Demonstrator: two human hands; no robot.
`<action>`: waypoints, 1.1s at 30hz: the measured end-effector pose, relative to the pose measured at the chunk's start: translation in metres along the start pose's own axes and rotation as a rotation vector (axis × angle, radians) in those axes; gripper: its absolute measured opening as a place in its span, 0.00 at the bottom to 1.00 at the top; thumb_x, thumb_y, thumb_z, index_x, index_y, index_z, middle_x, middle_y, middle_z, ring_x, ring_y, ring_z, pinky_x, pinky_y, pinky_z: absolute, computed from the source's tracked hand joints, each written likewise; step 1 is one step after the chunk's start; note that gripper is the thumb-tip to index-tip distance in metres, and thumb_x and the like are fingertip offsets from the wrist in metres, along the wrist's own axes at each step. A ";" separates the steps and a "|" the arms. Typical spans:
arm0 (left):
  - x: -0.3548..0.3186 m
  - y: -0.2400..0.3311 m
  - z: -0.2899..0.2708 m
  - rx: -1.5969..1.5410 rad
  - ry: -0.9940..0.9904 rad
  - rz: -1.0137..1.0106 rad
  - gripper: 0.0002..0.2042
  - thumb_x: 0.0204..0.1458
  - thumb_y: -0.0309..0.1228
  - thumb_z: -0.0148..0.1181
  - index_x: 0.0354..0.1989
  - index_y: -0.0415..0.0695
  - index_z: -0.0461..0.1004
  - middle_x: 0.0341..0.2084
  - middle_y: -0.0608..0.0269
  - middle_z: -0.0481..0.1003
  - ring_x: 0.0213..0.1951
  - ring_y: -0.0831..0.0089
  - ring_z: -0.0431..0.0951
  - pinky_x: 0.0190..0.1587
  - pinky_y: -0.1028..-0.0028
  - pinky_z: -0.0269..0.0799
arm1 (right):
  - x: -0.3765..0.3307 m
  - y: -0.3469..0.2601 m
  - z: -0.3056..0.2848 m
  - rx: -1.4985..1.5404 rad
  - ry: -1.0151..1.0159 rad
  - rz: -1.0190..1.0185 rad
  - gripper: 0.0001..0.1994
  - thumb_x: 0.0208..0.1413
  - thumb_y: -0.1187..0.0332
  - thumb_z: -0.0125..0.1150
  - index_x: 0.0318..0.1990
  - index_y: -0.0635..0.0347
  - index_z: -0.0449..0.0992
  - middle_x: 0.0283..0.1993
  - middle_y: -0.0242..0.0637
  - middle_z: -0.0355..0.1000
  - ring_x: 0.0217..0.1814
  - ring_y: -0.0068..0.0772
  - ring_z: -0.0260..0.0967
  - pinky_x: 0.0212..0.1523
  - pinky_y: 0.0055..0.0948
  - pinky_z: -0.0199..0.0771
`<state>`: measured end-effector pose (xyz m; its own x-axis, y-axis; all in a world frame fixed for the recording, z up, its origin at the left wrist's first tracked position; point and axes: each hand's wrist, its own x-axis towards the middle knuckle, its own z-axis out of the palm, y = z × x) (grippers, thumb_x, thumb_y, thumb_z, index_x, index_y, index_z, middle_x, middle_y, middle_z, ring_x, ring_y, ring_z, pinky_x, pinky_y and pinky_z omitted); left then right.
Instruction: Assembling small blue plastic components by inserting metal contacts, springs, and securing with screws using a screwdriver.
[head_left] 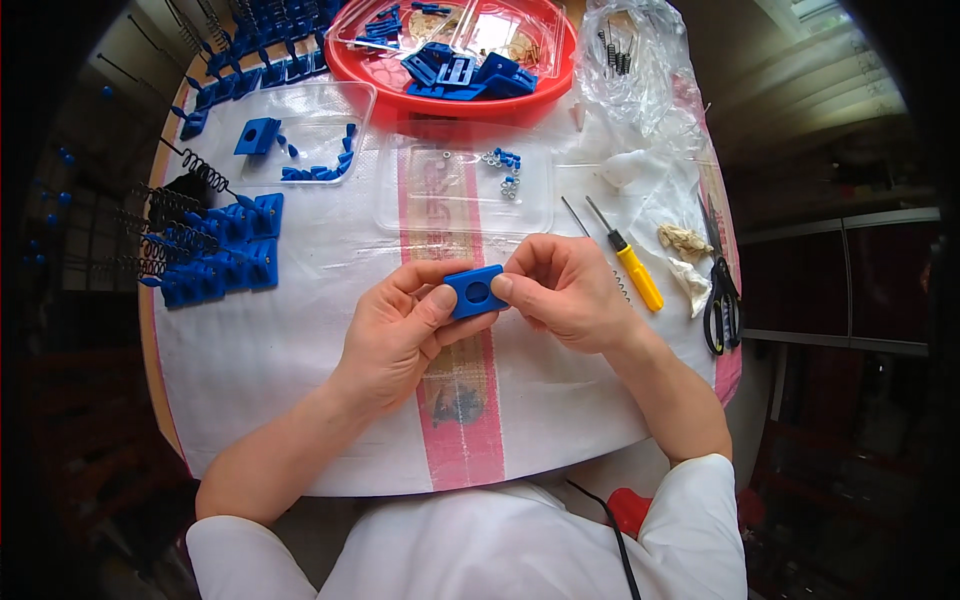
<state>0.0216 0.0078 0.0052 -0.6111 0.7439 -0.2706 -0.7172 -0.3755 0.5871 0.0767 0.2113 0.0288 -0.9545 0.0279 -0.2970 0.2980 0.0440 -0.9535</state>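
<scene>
- Pinching the blue block (475, 291) between both thumbs and forefingers, your left hand (400, 330) and right hand (565, 292) hold it just below the clear tray (400, 215).
- Above that tray sits a red bowl (400, 95); up to its right, a crumpled clear bag (640, 70).

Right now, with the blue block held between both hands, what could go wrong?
The blue plastic block is pinched only by fingertips of the left hand and right hand above the table, so it could slip. A dropped block might roll toward the yellow-handled screwdriver or scissors near the edge.
</scene>
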 end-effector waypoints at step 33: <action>-0.008 0.001 0.007 0.386 -0.032 0.043 0.18 0.64 0.28 0.47 0.60 0.36 0.62 0.29 0.57 0.77 0.24 0.79 0.76 0.26 0.81 0.73 | -0.005 0.004 0.006 0.200 -0.028 -0.039 0.09 0.56 0.69 0.65 0.36 0.66 0.74 0.26 0.31 0.73 0.23 0.15 0.68 0.21 0.16 0.66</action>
<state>0.0280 0.0055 0.0127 -0.6232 0.7508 -0.2191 -0.5081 -0.1757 0.8432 0.0828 0.2057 0.0258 -0.9661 0.0022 -0.2581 0.2547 -0.1545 -0.9546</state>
